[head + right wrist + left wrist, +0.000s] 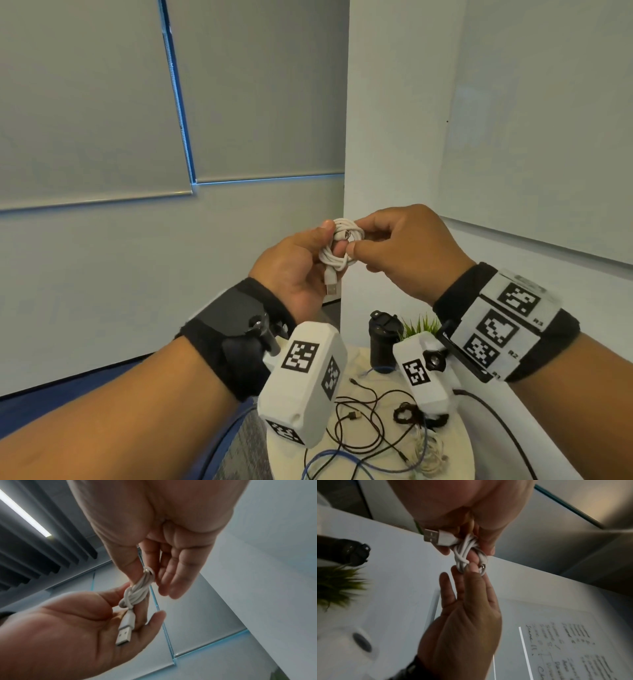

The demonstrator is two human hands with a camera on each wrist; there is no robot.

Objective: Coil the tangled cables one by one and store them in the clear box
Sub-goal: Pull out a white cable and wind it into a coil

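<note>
A white USB cable (339,246), wound into a small coil, is held in the air in front of me by both hands. My left hand (330,236) holds the coil between thumb and fingers, with the USB plug (331,287) hanging over the palm. My right hand (358,238) pinches the coil's right side between thumb and forefinger. The left wrist view shows the white cable (464,550) bundled, with the small metal connector (483,566) at the right hand's fingertips. In the right wrist view the white cable (137,592) runs between both hands, my other right fingers straight. I do not plainly see the clear box.
Below my wrists is a round cream table (459,442) with tangled black cables (363,421), a blue cable (329,459) and a small black coiled bundle (407,413). At its back stand a black tumbler (382,339) and a green plant (419,325). Walls close in behind and right.
</note>
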